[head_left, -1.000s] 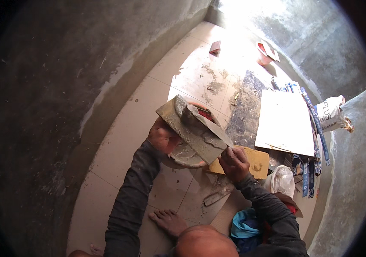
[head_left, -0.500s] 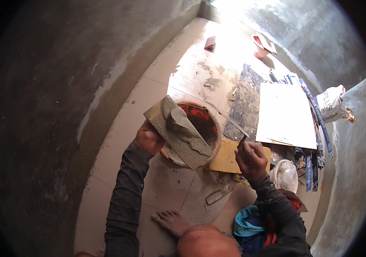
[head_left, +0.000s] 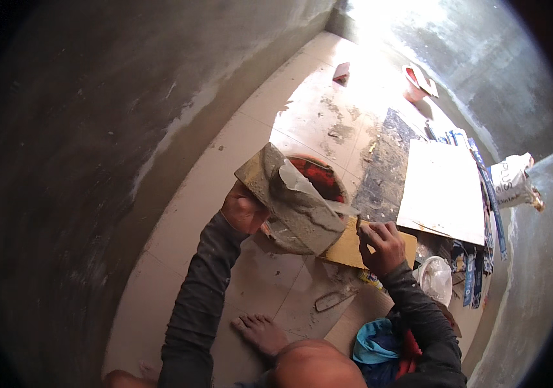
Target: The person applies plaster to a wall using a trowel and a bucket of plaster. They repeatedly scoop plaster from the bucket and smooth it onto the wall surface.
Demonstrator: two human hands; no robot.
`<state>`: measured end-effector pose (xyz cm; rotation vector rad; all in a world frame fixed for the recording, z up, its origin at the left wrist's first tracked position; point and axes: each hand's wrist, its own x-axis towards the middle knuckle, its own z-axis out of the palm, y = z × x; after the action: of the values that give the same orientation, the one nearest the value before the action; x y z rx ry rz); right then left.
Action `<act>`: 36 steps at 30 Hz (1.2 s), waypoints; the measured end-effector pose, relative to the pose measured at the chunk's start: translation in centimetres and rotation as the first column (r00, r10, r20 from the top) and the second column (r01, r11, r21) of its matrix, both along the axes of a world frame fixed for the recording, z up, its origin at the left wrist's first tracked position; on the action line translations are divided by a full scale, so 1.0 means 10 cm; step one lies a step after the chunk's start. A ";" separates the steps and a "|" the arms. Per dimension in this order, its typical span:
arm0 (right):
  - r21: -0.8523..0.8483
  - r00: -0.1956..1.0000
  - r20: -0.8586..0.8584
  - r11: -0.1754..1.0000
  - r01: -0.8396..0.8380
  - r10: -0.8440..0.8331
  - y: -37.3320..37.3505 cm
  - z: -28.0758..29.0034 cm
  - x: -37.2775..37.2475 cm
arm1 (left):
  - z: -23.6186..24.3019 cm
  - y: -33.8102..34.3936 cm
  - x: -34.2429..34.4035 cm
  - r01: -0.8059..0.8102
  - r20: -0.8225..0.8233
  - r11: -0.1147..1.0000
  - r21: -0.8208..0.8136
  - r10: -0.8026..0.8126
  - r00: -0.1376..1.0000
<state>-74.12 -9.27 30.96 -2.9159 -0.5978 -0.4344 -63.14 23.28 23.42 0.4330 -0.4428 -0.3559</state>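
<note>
Head: left fingers [head_left: 244, 207] clench a board [head_left: 251, 172], right fingers [head_left: 376, 235] a trowel [head_left: 344, 208].

Grey walls [head_left: 134, 97] flank pale floor tiles [head_left: 257, 284] under bright light [head_left: 380, 19].

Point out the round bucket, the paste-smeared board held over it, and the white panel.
Round bucket [head_left: 320, 174]: head view, on its reddish inner wall.
Paste-smeared board [head_left: 251, 171]: head view, on its left end.
White panel [head_left: 444, 189]: head view, middle of its face.
</note>
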 end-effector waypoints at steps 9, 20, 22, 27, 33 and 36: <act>0.206 0.949 -0.168 0.951 -0.231 0.267 0.86 0.07 0.67 | -0.02 0.20 -0.70 -0.322 -0.174 0.945 0.049 0.326 0.929; 0.963 0.500 -0.267 0.202 0.180 0.824 2.60 -0.68 0.31 | -0.23 1.12 -1.94 -0.743 -0.147 0.520 0.420 0.848 0.510; 0.950 0.491 -0.304 0.301 0.089 0.816 2.97 -0.87 0.20 | -0.35 1.25 -2.21 -0.835 -0.298 0.414 0.363 0.900 0.317; 0.856 0.232 -0.421 0.300 0.421 0.877 3.93 -1.61 -0.20 | -0.96 1.74 -2.81 -0.877 -0.281 0.115 0.467 0.959 -0.023; 0.786 0.153 -0.477 0.342 0.515 0.865 4.72 -2.35 -0.44 | -1.63 2.52 -3.20 -0.605 -0.177 0.088 0.792 0.980 -0.090; 0.718 0.100 -0.589 0.463 0.520 0.802 4.93 -2.49 -0.38 | -1.77 2.69 -3.11 -0.675 -0.414 0.165 0.719 0.882 -0.225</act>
<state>-77.89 40.06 6.06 -1.2698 -0.2638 1.0524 -94.19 50.17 5.73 0.6413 0.9786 0.8017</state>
